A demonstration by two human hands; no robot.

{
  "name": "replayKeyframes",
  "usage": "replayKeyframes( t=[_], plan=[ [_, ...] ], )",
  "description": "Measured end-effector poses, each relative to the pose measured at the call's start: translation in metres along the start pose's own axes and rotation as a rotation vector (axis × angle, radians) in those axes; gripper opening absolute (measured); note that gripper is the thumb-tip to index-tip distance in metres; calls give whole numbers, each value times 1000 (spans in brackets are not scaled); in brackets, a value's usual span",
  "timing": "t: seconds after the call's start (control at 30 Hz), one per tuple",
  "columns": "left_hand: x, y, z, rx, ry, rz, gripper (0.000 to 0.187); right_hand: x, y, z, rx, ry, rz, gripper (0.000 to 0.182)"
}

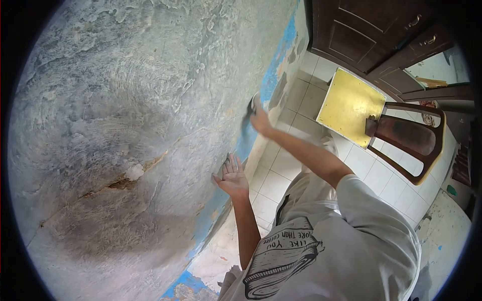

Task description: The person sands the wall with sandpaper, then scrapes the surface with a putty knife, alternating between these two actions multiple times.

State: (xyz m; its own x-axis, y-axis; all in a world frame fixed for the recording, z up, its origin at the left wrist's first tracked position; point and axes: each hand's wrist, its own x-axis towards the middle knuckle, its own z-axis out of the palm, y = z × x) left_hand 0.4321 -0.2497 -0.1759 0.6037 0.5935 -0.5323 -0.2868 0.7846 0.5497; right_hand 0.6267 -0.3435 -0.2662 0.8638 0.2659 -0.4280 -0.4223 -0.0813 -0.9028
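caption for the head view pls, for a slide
Right hand holding a blurred dark object at a patchy grey-and-blue wall, left hand open, palm showing.

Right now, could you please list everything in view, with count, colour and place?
Wall: one, mottled grey, left and centre
Broken patch: one, brown with a white lump, wall's lower left
Blue paint strip: one, patchy blue, along the wall's edge
Chair: one, brown with yellow seat, right
Panelled woodwork: several panels, dark brown, upper right
Floor tiles: many, whitish, beyond the wall
Small item: one, green, far right
Blurred tool: one, dark, in the right hand's grip
T-shirt: one, pale grey, printed, lower centre
Hands: two, left open-palmed by the wall, right above it
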Motion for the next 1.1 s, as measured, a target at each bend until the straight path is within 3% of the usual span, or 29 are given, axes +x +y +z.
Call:
replayKeyframes(
  t=[0.1, 0.2, 0.27, 0.33, 0.4, 0.57, 0.63, 0.7, 0.8, 0.87, 0.9, 0.97, 1.0, 1.07, 1.1],
  plan=[
    [-3, 0, -3, 41, -11, 9, 90, 48, 7, -14, -120, 253, -171, 93],
    [-1, 6, -10, 21, 12, -10, 89, 3, 18, 22, -33, 151, -142, 95],
    [2, 9, -14, -43, 27, -27, 88, -24, 43, 44, -197, 269, -474, 95],
    [7, 13, -16, -111, 24, -37, 88, -21, 41, 42, -193, 250, -466, 94],
    [9, 12, -14, -119, 33, -23, 88, 4, 14, 10, -27, 89, -112, 93],
    [2, -18, 7, 20, 76, 29, 84, 60, -4, -11, -39, 359, -228, 88],
    [6, -30, 4, 12, 78, 23, 83, 5, -22, -6, 34, 75, -20, 92],
    [5, -40, 21, 15, 147, 23, 82, -32, -12, 1, 92, -68, -99, 92],
    [18, -43, 30, 1, 92, 14, 80, -3, 0, -6, 56, 1, -133, 88],
    [18, -50, 35, 14, 70, 37, 80, 58, -8, -34, 81, 185, -87, 79],
    [11, -55, 49, 44, 88, 63, 79, 95, -10, -53, 125, 230, -46, 65],
    [7, -64, 59, 88, 124, 92, 79, 120, -23, -68, 252, 149, 79, 60],
    [5, -68, 59, 105, 142, 90, 78, 120, -43, -78, 318, 113, 142, 58],
    [3, -77, 61, 113, 174, 72, 78, 81, -43, -49, 145, 235, 14, 72],
    [4, -81, 62, 107, 186, 58, 78, 49, -43, -42, 175, 155, -26, 75]
  ],
)
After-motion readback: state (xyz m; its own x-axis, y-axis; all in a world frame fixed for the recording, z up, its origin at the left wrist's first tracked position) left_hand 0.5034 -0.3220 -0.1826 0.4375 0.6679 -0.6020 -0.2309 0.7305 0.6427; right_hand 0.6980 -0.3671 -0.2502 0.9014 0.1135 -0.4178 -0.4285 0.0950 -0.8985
